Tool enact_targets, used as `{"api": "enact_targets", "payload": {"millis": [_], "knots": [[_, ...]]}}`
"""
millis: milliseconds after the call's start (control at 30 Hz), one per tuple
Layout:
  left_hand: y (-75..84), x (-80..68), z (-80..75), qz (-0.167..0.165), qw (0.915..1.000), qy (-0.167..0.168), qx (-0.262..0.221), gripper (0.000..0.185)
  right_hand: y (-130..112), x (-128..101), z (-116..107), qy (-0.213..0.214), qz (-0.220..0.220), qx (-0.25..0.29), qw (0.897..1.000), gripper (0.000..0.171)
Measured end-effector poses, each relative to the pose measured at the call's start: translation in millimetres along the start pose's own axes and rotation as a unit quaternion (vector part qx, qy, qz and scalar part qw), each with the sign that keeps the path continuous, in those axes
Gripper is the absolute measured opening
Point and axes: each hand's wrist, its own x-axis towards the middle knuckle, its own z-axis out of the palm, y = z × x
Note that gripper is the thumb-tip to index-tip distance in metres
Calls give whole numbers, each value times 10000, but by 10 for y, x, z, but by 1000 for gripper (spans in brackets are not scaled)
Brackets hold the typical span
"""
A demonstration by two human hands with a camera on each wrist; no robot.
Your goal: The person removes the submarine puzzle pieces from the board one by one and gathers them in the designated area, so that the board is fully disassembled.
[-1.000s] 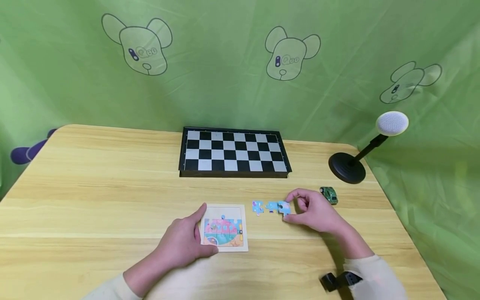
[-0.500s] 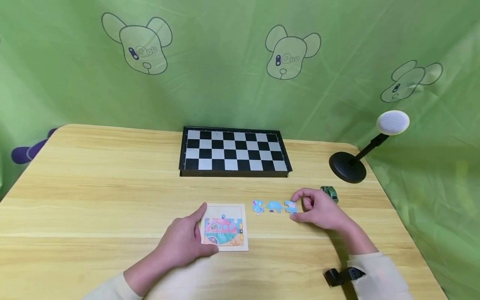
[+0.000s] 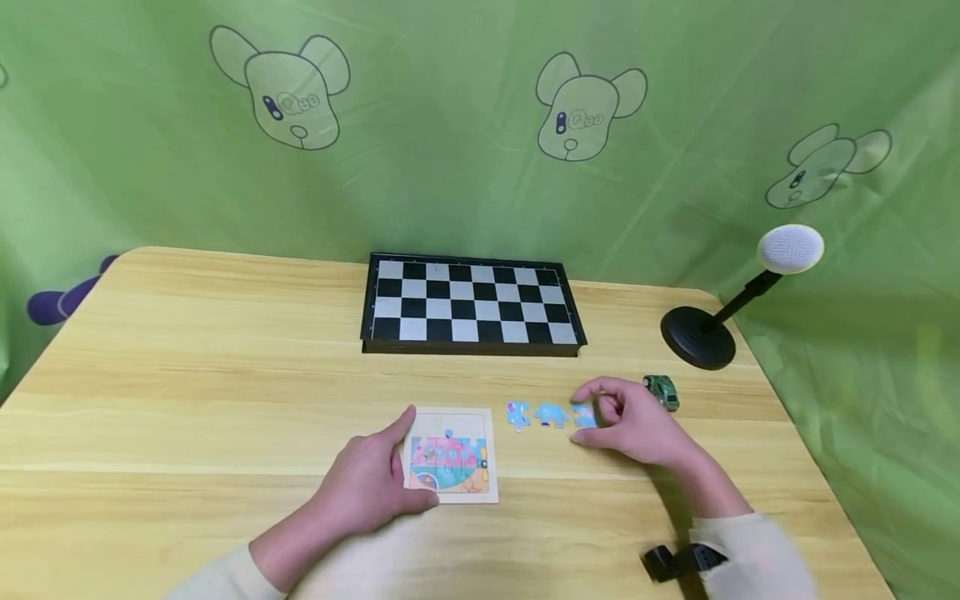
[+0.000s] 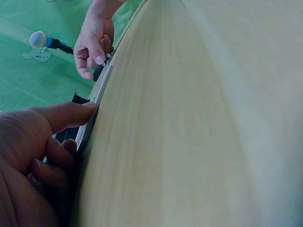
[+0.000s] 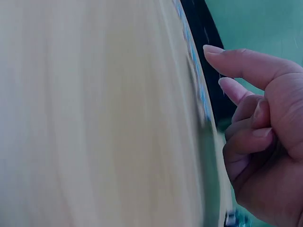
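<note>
My left hand (image 3: 367, 483) holds a square jigsaw puzzle tray (image 3: 492, 467) by its left side, index finger at the top edge and thumb at the bottom. Pink, teal and orange pieces fill the tray's lower part; its upper part is bare. In a row to the right lie three loose blue pieces: a left piece (image 3: 517, 415), a middle piece (image 3: 551, 415) and a right piece (image 3: 583, 416). Thumb and index finger of my right hand (image 3: 633, 423) stand apart around the right piece. The right wrist view shows that gap with nothing pinched.
A folded black-and-white chessboard (image 3: 474, 304) lies at the back middle. A small green toy car (image 3: 662, 392) sits just behind my right hand, and a microphone on a round black stand (image 3: 697, 337) stands at the back right corner. Green cloth (image 3: 450, 167) hangs behind the table.
The right piece, which overlapped the middle one, was slid right and apart from it. My right hand has since let go, its thumb and index finger spreading slightly leftward. The left hand stays put.
</note>
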Motion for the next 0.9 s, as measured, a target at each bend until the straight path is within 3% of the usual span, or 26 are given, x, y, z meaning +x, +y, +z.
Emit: {"api": "enact_targets", "payload": {"millis": [167,433,900], "knots": [[-5,-3,-7,-3,10000,21,26,111,-209,94,222,-96,-391,198,9990,46],[-10,-1,1,13,10000,21,5,109,-595,254,537,-603,-785,650,9930,43],[-12,-2,-12,199,9998,14,-20,108,-970,463,999,-1494,-1129,879,9784,41]]}}
